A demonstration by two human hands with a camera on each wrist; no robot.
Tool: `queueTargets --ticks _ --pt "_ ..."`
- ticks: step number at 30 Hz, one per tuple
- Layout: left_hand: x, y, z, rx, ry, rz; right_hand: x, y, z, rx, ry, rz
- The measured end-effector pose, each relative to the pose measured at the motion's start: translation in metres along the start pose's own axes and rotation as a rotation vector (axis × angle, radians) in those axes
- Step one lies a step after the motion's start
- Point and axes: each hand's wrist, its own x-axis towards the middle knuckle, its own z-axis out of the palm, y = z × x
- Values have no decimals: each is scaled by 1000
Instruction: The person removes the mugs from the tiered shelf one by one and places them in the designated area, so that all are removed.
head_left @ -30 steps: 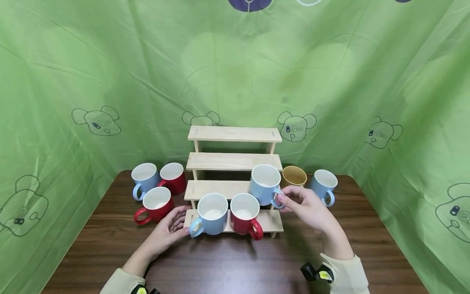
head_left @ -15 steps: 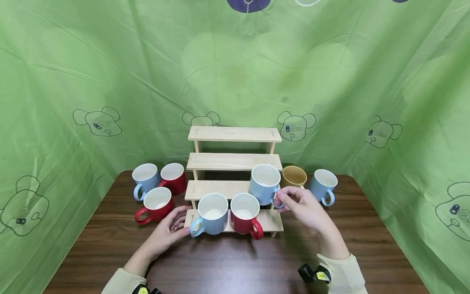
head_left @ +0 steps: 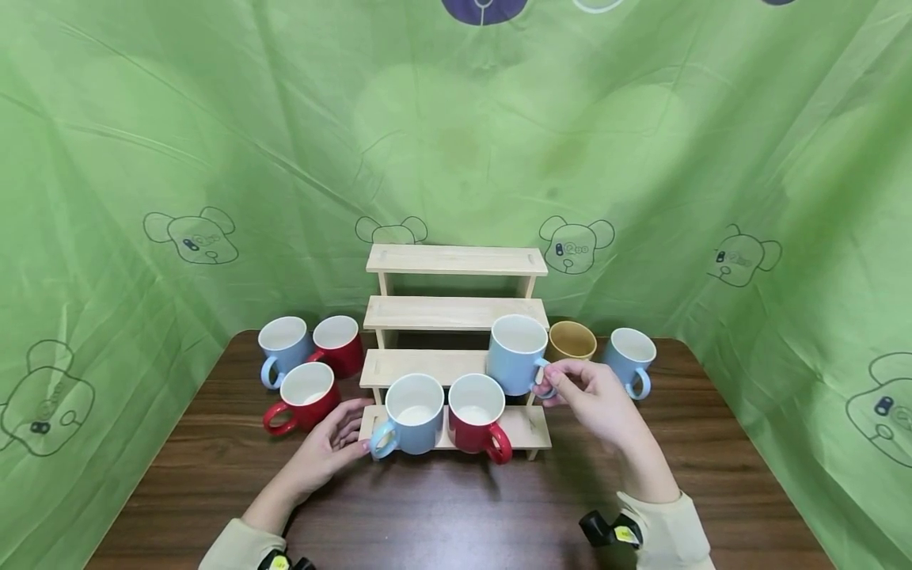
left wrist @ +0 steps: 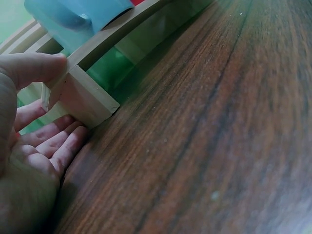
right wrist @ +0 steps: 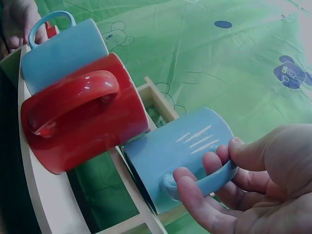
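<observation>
Right fingers (right wrist: 197,204) pinch a blue mug (head_left: 514,360) by the handle (right wrist: 210,183), the mug just left of them, at the second-lowest shelf (head_left: 427,368); left fingers (left wrist: 70,146) grip the rack (head_left: 456,259). Placing, I'd say; next calls for settling it level.

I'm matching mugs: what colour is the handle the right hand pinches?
The handle is light blue; it shows best in the right wrist view.

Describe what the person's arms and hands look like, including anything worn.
The left hand and right hand are bare, without gloves. Both arms wear pale cream sleeves, each with a black device bearing a yellow label near the cuff.
</observation>
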Motion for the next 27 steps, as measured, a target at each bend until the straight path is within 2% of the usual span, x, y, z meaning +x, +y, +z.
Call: queueTargets --ticks 7,18,27 --pt "0 2 2 0 -10 33 -3 -1 -6 3 44 -6" --pt "1 2 0 -9 -7 19 -9 -7 -9 -20 99 -58" --pt "-1 0 1 4 -15 41 -24 -22 -17 -111 130 -134"
